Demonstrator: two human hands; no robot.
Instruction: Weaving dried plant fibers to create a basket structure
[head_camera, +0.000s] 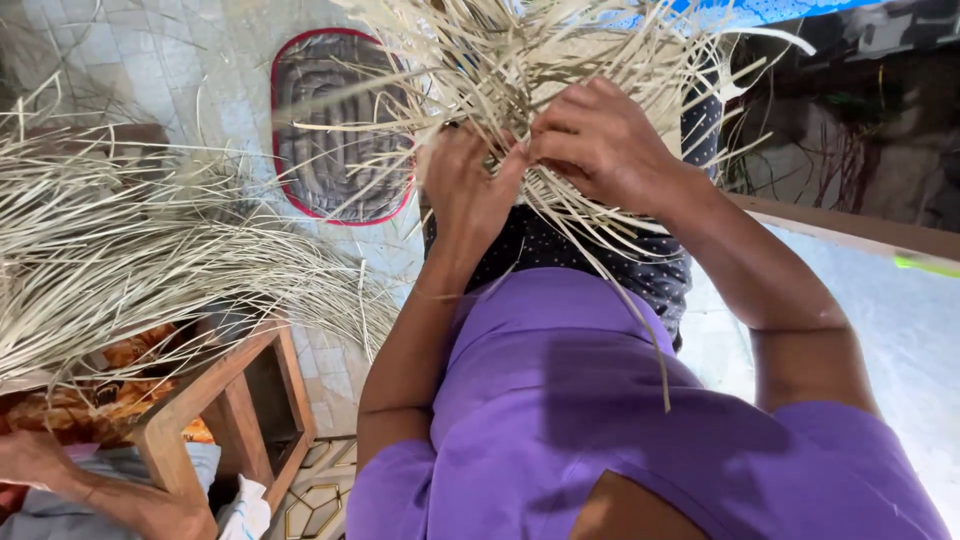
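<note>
Strands under both grips, plaiting at my lap.

Far left, a loose heap of dry fibre (130, 250) lies over a wooden stool (235, 400), well apart from my work; another person's hand (35, 460) rests below it, and an oval mat (335, 125) lies on the tiled floor beyond. My left hand (465, 190) pinches narrow on pale strips, thumb pressed to the crossing. My right hand (600, 140) is curled shut over the neighbouring strips, touching the left at the fingertips. The woven bundle (520, 60) fans up and outward from both grips; loose ends trail down over my purple shirt (580, 400). Judgement: keep tension even, pin each crossing before feeding the next strip.
</note>
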